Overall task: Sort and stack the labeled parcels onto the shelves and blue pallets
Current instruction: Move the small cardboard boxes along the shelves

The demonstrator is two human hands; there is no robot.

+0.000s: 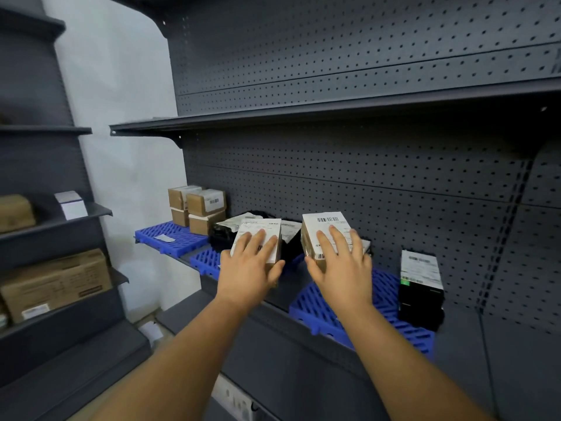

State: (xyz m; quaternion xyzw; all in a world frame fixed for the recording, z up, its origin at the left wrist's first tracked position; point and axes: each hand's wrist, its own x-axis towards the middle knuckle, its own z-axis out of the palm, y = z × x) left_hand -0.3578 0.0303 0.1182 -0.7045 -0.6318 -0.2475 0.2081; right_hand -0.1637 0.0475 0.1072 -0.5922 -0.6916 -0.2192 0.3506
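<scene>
Two bare forearms reach in from the near edge, with no sleeves, gloves, watch or rings on them (nothing worn at all). The left hand (247, 265) and right hand (341, 265) have short, unpainted nails on their fingers (323, 240).

On the shelf (303, 317) three pallets (334, 311) lie in a row. The leftmost carries stacked boxes (198, 209) at its back. Right of them sit bagged parcels (224, 235), and before those two labelled parcels — the left parcel (259, 235) under the left hand (249, 265), the right parcel (326, 230) under the right hand (340, 265). An upright parcel (420, 287) stands farthest right.
</scene>
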